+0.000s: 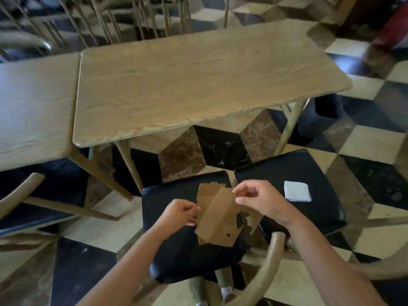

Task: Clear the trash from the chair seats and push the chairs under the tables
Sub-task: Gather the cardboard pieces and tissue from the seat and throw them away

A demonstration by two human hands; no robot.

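Observation:
A torn, flattened piece of brown cardboard (218,219) is held above the black seat of the near chair (176,250). My left hand (180,213) pinches its left edge and my right hand (262,200) pinches its upper right corner. A second black-seated chair (309,173) stands to the right, and a folded white napkin (297,191) lies on its seat. Both chairs stand pulled out in front of a light wooden table (187,85).
A second wooden table (33,107) adjoins on the left, with another black-seated chair (33,208) below it. More chairs stand behind the tables. A dark bin (320,115) sits by the table's right leg. The floor is checkered tile.

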